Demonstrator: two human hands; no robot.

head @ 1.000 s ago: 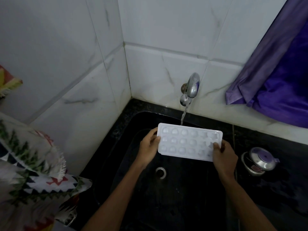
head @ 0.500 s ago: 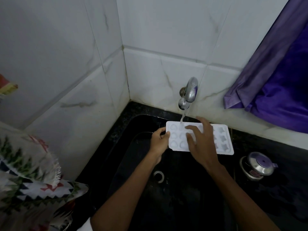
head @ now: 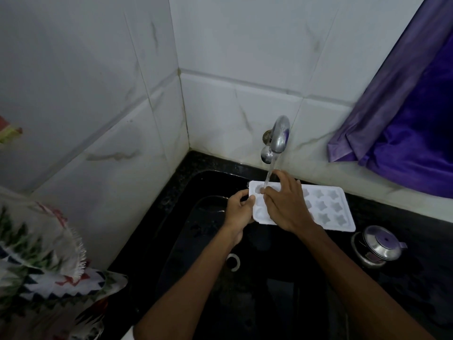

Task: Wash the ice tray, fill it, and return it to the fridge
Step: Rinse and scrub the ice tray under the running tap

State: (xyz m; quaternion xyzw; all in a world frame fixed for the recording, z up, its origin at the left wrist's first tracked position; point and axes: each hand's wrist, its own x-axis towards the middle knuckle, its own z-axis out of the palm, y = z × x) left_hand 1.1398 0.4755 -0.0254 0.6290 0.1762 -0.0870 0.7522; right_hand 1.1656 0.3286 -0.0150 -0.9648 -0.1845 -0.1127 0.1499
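Note:
A white ice tray (head: 326,208) with star-shaped cups facing up is held over the black sink (head: 201,187). Water runs from the steel tap (head: 279,136) onto the tray's left end. My left hand (head: 239,212) grips the tray's left edge, thumb on top. My right hand (head: 286,202) lies flat across the left half of the tray, fingers spread and touching the cups under the stream. The cups beneath that hand are hidden.
The sink drain (head: 232,261) lies below the hands. A steel pot with a lid (head: 378,245) stands on the black counter at the right. A purple curtain (head: 404,133) hangs at the upper right. Patterned cloth (head: 41,253) lies at the left.
The tray was turned from underside up to cups up. My right hand left the tray's right edge and now lies on top of it, sliding left towards the stream.

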